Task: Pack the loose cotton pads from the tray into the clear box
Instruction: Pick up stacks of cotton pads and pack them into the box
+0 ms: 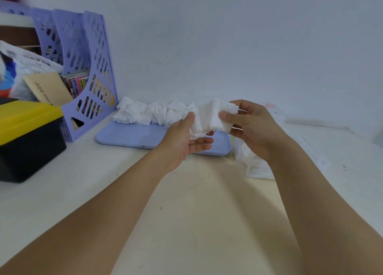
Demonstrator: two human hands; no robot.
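Hands work together here: your left hand (pixel 187 139) and right hand (pixel 251 127) each pinch an end of a stack of cotton pads (pixel 209 117) above the purple tray (pixel 132 137), with the clear box (pixel 256 167) right of it.

bare desk (pixel 186 202) open in front, file rack (pixel 91 71) and black bin (pixel 29 146) crowding left

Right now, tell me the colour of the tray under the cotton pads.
Pale lilac-blue tray, seen best in the head view.
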